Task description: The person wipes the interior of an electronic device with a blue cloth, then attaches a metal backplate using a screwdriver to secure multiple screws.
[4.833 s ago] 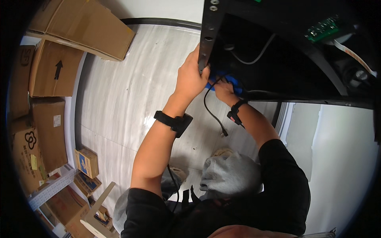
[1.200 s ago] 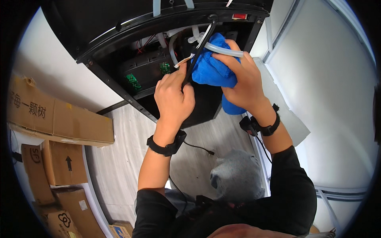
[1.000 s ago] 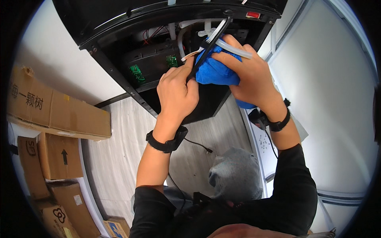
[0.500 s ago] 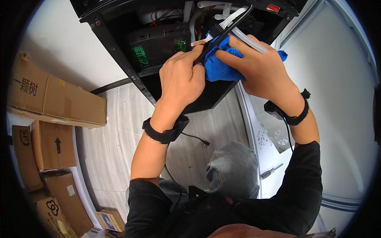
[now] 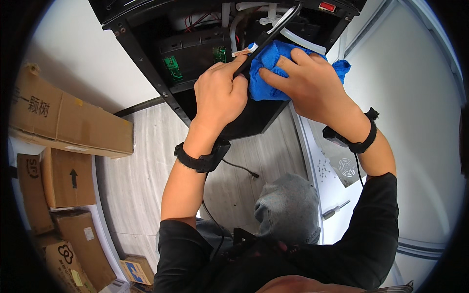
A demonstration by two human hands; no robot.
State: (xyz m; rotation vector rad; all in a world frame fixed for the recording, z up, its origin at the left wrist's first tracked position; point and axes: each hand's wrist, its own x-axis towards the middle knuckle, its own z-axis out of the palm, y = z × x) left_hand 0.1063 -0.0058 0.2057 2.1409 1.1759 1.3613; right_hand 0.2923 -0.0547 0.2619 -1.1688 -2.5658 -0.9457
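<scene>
My left hand (image 5: 221, 93) is closed on a black cable (image 5: 274, 32) that slants up into the open black cabinet (image 5: 249, 119). Beside its fingertips, a small pale connector (image 5: 241, 52) with thin white wires sticks out. My right hand (image 5: 315, 83), fingers bent, presses a bunched blue cloth (image 5: 264, 89) close to the cable. Part of the cloth is hidden under that hand, and a loose end shows past its far side. Above the cloth a translucent hose (image 5: 303, 41) curves across the cabinet's opening.
Inside the cabinet are green circuit boards (image 5: 172, 67); a red switch (image 5: 327, 6) sits at its top right. On the right lie a screwdriver (image 5: 332, 212), loose screws (image 5: 322, 170) and a vented metal plate (image 5: 348, 168). Cardboard boxes (image 5: 73, 117) line the left wall.
My right hand has shifted slightly left and down, its fingers spreading over the cloth, more of which shows. The hose now lies above that hand. My left hand stays nearly in place.
</scene>
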